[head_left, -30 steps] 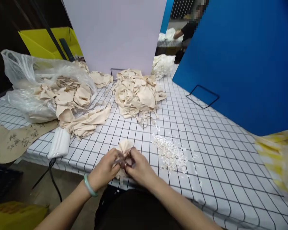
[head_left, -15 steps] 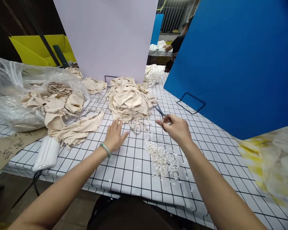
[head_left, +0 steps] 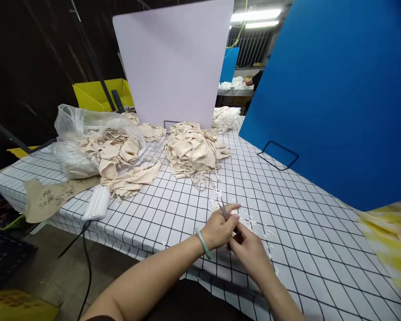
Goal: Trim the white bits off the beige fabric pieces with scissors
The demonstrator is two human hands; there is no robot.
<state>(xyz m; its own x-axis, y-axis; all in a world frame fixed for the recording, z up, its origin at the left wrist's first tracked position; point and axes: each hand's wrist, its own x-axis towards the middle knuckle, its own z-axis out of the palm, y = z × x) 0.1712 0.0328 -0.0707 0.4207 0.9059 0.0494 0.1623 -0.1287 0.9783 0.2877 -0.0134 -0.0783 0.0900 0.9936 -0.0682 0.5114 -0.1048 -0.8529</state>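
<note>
My two hands meet low over the checked tablecloth (head_left: 173, 209), right at the small heap of white scraps (head_left: 254, 221). A pair of scissors (head_left: 223, 207) pokes up between them, blades pointing away from me. My left hand (head_left: 218, 229), with a green bangle on its wrist, curls around the scissors near the blades. My right hand (head_left: 249, 250) sits just behind it, at the handle end, which is hidden. A pile of beige fabric pieces (head_left: 192, 149) lies further back in the middle of the table, out of reach of both hands.
A clear plastic bag (head_left: 87, 142) full of beige pieces stands at the left, with loose pieces (head_left: 132, 178) spilling out, a white device with a cord (head_left: 96, 203) and brown paper (head_left: 53, 196). A lilac board (head_left: 177, 67) and a blue board (head_left: 330, 98) wall the table. Another person (head_left: 255, 80) works far behind.
My left hand left the beige pile and my right hand came back from beside it with the scissors. Both now meet near the white scraps. The view has shifted left.
</note>
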